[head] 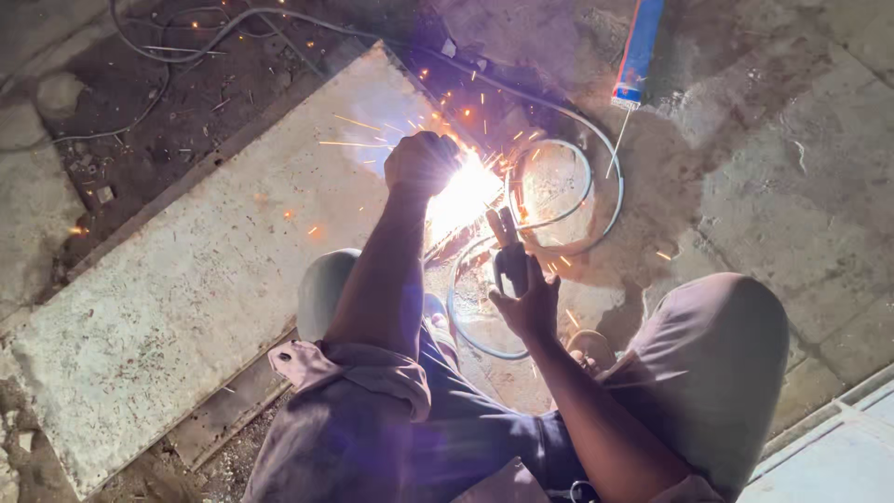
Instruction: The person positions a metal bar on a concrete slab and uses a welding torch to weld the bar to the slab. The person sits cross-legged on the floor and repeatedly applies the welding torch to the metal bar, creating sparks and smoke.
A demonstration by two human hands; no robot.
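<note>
**Sparks at frame centre**

While sparks [463, 191] flared at centre frame, the left hand [422, 163] was fisted just beside them, contents unclear. Below right, the right hand [529, 303] gripped the electrode holder [506, 244], above a looped cable [596, 200].

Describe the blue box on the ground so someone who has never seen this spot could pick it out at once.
Start at the bright welding flash between the person's left hand and right hand, then follow the looped cable toward the frame's top edge. Just beyond the loop lies the long narrow box on the concrete floor. It is the only bright blue thing among grey and brown, with thin rods poking from its near end.
</note>
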